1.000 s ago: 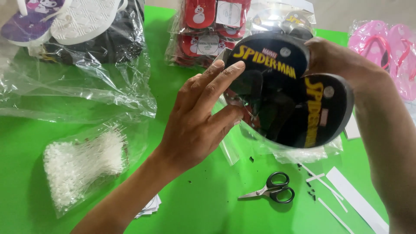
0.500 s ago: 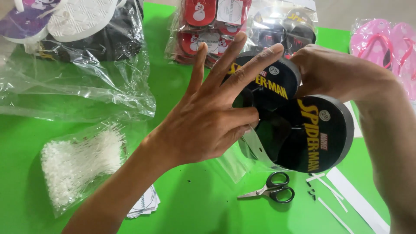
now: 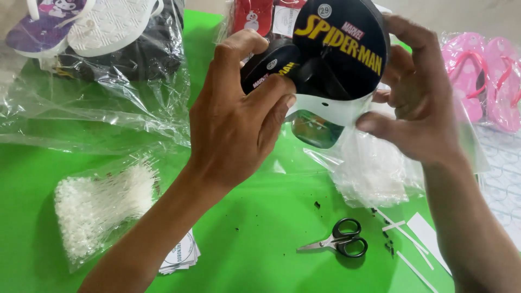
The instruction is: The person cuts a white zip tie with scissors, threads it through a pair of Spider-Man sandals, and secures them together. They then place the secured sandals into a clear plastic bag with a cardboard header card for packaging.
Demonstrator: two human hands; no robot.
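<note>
Both forearms reach up over green surface (image 3: 260,260). L hand (image 3: 236,125) curled round smaller black flip-flop (image 3: 268,68), thumb on its edge; R hand (image 3: 420,103) grips larger black flip-flop (image 3: 342,51) w/ yellow lettering, fingers half-bent. Pair held above clear plastic bag (image 3: 374,168); scissors (image 3: 339,244) lie below.

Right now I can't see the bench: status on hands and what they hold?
Left hand and right hand both grip the black sandals. Clear bag hangs below. Scissors lie on green table, nothing blocking.
</note>
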